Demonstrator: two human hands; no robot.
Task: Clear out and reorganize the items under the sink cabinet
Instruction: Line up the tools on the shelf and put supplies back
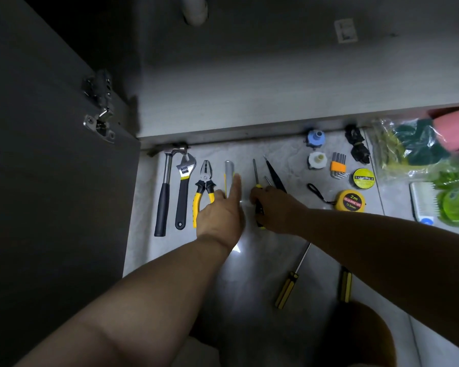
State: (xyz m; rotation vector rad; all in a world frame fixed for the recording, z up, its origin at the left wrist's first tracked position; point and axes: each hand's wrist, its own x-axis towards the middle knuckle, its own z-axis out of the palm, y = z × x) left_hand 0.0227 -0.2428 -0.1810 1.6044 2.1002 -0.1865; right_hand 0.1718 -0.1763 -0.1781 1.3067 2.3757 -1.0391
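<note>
Tools lie in a row on the grey floor in front of the cabinet: a hammer (162,197), an adjustable wrench (184,189), yellow-handled pliers (205,186) and a utility knife (229,170). My left hand (221,213) rests flat over the knife with fingers straight. My right hand (273,210) grips the handle of a yellow and black screwdriver (255,173) whose shaft points at the cabinet. A smaller screwdriver tip and black needle-nose pliers (274,173) lie just right of it.
The cabinet floor (249,83) is bare, with a white pipe (195,9) at the back and its door (51,168) open at left. Two more screwdrivers (289,282) lie nearer me. A tape measure (350,201), hex keys (338,165), tape roll (363,178), fittings and bagged sponges (419,149) sit right.
</note>
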